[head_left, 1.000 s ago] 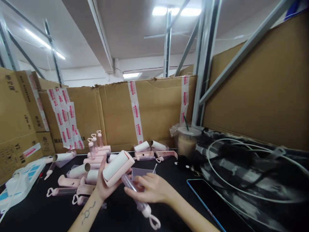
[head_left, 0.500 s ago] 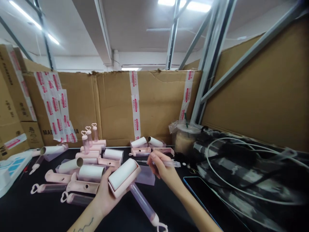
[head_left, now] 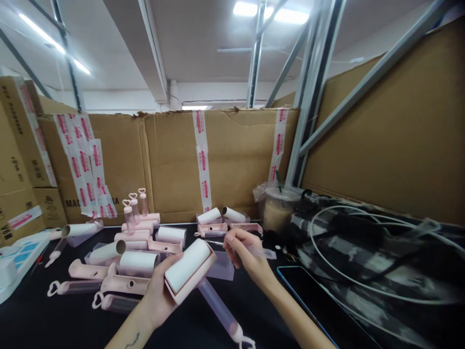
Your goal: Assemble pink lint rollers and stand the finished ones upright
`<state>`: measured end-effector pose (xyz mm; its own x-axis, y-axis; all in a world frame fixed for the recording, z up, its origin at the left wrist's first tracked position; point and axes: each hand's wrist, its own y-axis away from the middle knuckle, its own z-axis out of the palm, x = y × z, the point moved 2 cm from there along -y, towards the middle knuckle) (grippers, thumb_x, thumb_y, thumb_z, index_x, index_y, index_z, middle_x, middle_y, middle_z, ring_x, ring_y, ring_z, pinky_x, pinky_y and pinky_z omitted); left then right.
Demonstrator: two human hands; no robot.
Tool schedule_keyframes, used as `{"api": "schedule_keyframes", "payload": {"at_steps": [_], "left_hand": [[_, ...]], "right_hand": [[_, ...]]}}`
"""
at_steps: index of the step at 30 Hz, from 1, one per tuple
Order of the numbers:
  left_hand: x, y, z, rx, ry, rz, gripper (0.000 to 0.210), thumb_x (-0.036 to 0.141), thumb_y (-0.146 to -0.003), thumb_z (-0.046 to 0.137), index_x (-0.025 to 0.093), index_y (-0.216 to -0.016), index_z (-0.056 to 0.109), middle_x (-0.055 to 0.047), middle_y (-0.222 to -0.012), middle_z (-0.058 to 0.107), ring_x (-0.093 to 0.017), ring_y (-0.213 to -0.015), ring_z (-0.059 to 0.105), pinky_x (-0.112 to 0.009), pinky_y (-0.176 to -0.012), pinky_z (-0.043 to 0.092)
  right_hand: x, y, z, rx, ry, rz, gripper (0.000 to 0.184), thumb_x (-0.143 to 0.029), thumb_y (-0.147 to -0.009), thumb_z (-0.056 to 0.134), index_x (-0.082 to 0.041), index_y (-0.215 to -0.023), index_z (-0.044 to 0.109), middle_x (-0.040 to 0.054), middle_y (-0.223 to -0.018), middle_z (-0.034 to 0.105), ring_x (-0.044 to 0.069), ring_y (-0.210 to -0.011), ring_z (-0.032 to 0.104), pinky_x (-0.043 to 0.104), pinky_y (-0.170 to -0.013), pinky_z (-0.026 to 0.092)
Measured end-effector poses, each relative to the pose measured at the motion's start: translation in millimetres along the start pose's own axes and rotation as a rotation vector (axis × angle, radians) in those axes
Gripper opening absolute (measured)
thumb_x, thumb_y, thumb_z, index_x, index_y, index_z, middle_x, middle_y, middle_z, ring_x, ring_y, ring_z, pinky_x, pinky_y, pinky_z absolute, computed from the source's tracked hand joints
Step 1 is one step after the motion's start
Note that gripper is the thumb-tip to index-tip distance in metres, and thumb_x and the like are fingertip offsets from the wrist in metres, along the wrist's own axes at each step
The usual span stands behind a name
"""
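Pale pink plastic forms the lint roller [head_left: 198, 281] resting in the left hand [head_left: 162, 293], which is half curled around its near side, fingers mostly hidden; its white roll [head_left: 187, 264] faces up and its clear handle [head_left: 220, 306] slants down rightward. The right hand [head_left: 249, 254], nearly closed, pinches a slim tool [head_left: 268, 253], its shaft pointing toward the roller's far end, above a translucent tray [head_left: 223, 267]

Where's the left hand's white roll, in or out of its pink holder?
In: the white roll lies within the pink holder in the left hand, the holder's rim showing alongside.
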<state>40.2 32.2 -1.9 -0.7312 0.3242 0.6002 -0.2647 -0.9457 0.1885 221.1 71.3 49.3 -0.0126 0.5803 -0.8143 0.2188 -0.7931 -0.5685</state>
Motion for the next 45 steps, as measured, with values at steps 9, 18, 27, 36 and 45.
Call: {"api": "schedule_keyframes", "payload": {"at_steps": [9,18,27,36,45], "left_hand": [[0.6,-0.5,-4.9,0.014,-0.004,0.003,0.054,0.027,-0.074,0.061,-0.001,-0.119,0.049,-0.021,-0.106,0.064,-0.034,-0.102,0.058,-0.042,-0.089,0.047],[-1.5,3.3,-1.6,0.023,-0.021,0.020,0.051,0.028,-0.074,0.061,0.002,-0.117,0.051,-0.019,-0.107,0.064,-0.032,-0.100,0.060,-0.040,-0.086,0.047],[10.6,4.3,-3.0,-0.154,-0.475,-0.015,0.042,0.020,-0.069,0.055,0.017,-0.110,0.058,-0.007,-0.093,0.067,-0.022,-0.087,0.061,-0.029,-0.071,0.044],[-0.7,-7.2,-17.8,0.109,-0.735,0.347,0.023,0.032,-0.076,0.051,0.016,-0.080,0.067,-0.005,-0.088,0.064,-0.023,-0.093,0.053,-0.028,-0.084,0.036],[2.9,-8.2,-15.6,0.021,-0.805,0.408,0.018,0.032,-0.074,0.055,0.017,-0.066,0.058,0.002,-0.066,0.054,-0.015,-0.068,0.049,-0.023,-0.067,0.036]], "right_hand": [[-7.6,3.5,-8.5,-0.024,0.185,-0.151,0.033,-0.037,-0.081,0.052,-0.015,-0.058,0.060,-0.0009,-0.045,0.048,0.009,-0.038,0.042,0.021,-0.036,0.031],[-9.8,9.4,-2.5,0.006,0.220,-0.193,0.038,-0.038,-0.085,0.045,-0.017,-0.056,0.056,-0.0010,-0.048,0.045,0.010,-0.041,0.041,0.022,-0.039,0.032],[1.4,4.8,18.6,-0.324,0.365,-0.181,0.033,-0.032,-0.089,0.040,-0.017,-0.064,0.053,-0.0012,-0.058,0.050,0.011,-0.056,0.048,0.021,-0.052,0.040],[-8.2,20.7,35.2,-0.625,0.810,-0.598,0.013,-0.021,-0.087,0.040,-0.018,-0.082,0.052,0.0011,-0.074,0.054,0.011,-0.062,0.049,0.022,-0.056,0.039],[12.4,36.5,55.3,-0.265,0.958,-0.982,0.024,-0.014,-0.083,0.038,-0.018,-0.060,0.044,-0.0014,-0.055,0.047,0.010,-0.045,0.033,0.025,-0.047,0.026]]}}
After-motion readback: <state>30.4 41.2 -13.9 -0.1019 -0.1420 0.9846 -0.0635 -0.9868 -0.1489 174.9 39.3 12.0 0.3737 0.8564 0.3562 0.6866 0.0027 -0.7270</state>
